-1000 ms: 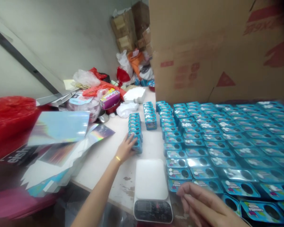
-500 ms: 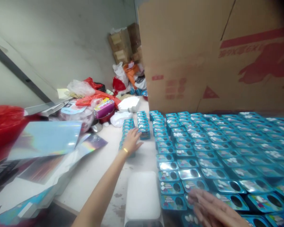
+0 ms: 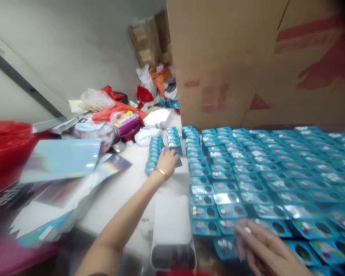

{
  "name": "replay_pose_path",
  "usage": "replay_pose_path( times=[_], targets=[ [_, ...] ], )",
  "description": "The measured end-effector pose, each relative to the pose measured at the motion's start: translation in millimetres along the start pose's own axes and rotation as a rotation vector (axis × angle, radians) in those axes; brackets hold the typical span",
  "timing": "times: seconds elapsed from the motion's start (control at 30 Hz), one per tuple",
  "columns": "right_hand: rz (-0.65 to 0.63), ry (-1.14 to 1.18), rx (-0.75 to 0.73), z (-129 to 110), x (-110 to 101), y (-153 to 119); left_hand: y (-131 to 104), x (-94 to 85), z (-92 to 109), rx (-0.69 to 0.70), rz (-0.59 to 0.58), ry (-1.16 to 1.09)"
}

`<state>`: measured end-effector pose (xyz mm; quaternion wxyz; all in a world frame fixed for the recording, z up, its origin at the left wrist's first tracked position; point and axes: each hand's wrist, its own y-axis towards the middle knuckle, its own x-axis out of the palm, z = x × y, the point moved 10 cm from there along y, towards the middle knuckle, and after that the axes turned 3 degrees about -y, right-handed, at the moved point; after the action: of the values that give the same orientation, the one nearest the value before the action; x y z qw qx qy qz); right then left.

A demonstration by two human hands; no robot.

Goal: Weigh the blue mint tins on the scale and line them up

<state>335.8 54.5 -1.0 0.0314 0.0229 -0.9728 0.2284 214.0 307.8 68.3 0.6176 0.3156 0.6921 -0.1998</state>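
My left hand, with a gold bracelet on its wrist, reaches out over the white table. Its fingers are closed around a small blue tin at the near end of a short column of tins. Beside it on the left runs another column of blue tins. My right hand is half closed low on the right, above the near tins. A small white candy shows between its thumb and fingers. Under and beyond it spread many blue tins, several with white candies on their lids.
A white digital scale stands between my arms. Behind the tins rises a large cardboard box. Shiny printed sheets lie at left, near a red plastic bag. Bags and a purple box are heaped farther back.
My left hand has moved slightly right, and its spread fingers have closed on a blue tin. My right hand has shifted a little to the right. The view has tilted down slightly.
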Motion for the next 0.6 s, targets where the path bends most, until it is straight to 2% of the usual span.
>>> replay_pose_path(
  times=[0.07,0.13,0.23,0.33,0.4,0.47,0.53,0.6],
  targets=[
    [-0.017,-0.118,-0.024,-11.6,7.5,-4.6,-40.1,-20.1,12.7,0.019,-0.084,-0.028],
    [-0.032,-0.187,-0.034,-18.1,16.0,-5.7,-78.8,-29.5,29.3,0.049,-0.214,-0.057],
    [-0.047,-0.316,-0.093,-27.8,30.4,-3.3,-123.3,-27.5,58.5,0.118,-0.348,-0.089],
    [-0.017,-0.497,-0.24,-48.3,45.2,2.8,-143.0,-16.2,77.5,0.161,-0.356,-0.121],
    [0.002,-0.608,-0.338,-63.3,57.7,9.6,-147.6,-12.4,80.5,0.174,-0.307,-0.176],
    [0.011,-0.723,-0.415,-75.8,72.9,18.8,-152.0,-18.4,74.0,0.165,-0.193,-0.286],
    [0.021,-0.856,-0.464,-84.3,88.7,30.0,-162.0,-32.6,54.9,0.103,-0.012,-0.436],
    [0.037,-0.986,-0.471,-88.0,102.2,42.4,-181.0,-42.0,26.0,-0.026,0.161,-0.567]
  ],
)
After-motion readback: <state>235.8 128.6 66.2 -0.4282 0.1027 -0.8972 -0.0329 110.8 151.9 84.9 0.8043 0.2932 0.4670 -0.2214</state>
